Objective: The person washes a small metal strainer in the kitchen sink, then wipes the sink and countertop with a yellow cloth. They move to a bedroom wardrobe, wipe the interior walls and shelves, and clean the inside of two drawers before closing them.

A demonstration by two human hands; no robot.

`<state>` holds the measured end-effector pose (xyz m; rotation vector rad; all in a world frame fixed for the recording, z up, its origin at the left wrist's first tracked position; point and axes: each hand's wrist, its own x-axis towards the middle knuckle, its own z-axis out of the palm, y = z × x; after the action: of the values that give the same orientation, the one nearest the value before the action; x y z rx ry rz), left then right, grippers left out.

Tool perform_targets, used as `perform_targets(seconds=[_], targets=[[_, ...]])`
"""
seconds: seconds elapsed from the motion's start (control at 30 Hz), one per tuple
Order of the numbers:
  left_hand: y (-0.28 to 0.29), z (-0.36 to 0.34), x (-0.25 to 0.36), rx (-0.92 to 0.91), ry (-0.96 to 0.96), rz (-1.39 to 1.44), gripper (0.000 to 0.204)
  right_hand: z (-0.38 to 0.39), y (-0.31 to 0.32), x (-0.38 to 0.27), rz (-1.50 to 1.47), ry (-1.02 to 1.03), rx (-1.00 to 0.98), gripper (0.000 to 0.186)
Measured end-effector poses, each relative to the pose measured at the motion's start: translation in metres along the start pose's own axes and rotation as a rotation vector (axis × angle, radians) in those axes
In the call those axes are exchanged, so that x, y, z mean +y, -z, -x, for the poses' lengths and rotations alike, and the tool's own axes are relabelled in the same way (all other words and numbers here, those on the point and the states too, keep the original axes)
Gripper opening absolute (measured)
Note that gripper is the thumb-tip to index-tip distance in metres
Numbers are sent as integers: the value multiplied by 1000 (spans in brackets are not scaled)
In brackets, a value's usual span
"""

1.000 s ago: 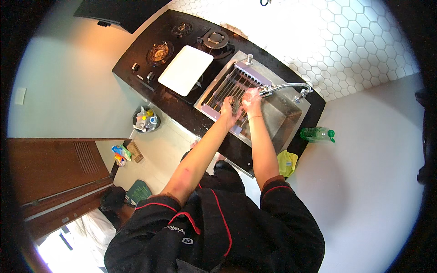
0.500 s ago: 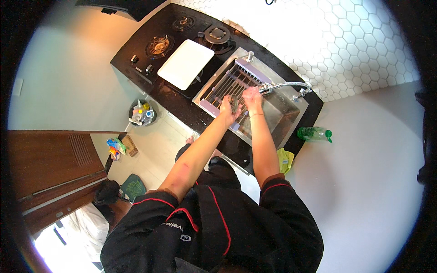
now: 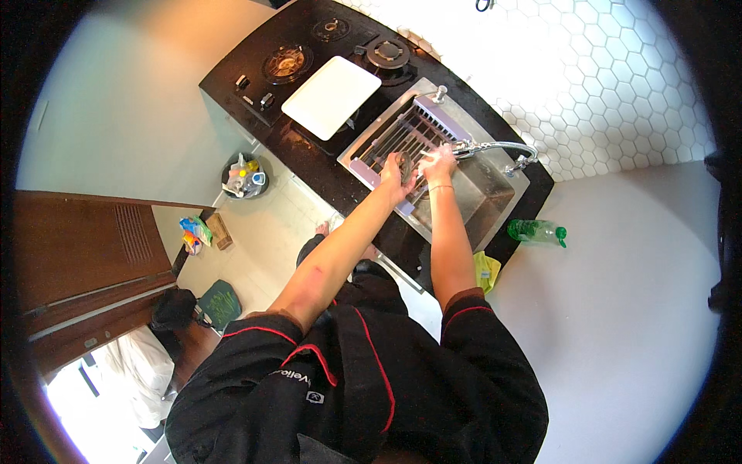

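Observation:
My left hand (image 3: 395, 179) is closed around a small, round, greyish glass-like piece (image 3: 406, 163), whose exact kind I cannot make out. It is held over the sink (image 3: 488, 203), beside a rack of dark bars with pale purple ends (image 3: 406, 133). Close by on the right, my right hand (image 3: 439, 165) is under the tap's spray head (image 3: 465, 148), its fingers apart and pointing toward the left hand. A whitish streak, perhaps water, shows between the hands.
A white tray (image 3: 331, 97) lies across the black gas stove (image 3: 287, 63), left of the sink. A green bottle (image 3: 536, 231) and a yellow packet (image 3: 485, 271) are at the counter's right end. A filled bin (image 3: 246, 176) stands on the floor.
The view has shifted slightly, so the counter sits a little lower and further right. My right hand's fingers have spread from a more closed shape. The left hand keeps its hold.

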<state>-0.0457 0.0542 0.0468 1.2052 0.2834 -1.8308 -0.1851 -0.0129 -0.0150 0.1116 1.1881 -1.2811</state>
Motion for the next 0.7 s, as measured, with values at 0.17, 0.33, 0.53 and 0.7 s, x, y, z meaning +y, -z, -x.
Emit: perform_targets(seconds=[0.17,0.33,0.53,0.7], targets=[[3,3,0,25,-24,5,42,-16,8,-5,-70,-2,-294,30],[2,6,-4,21,-36,45,41,21,5,-9,-356,-7,-404,14],[3,5,-3,-6,0,30,37,59,-12,-7,-90,164,-278,5],[5,4,-7,26,-25,38,36,19,-6,-5,-103,52,-127,27]])
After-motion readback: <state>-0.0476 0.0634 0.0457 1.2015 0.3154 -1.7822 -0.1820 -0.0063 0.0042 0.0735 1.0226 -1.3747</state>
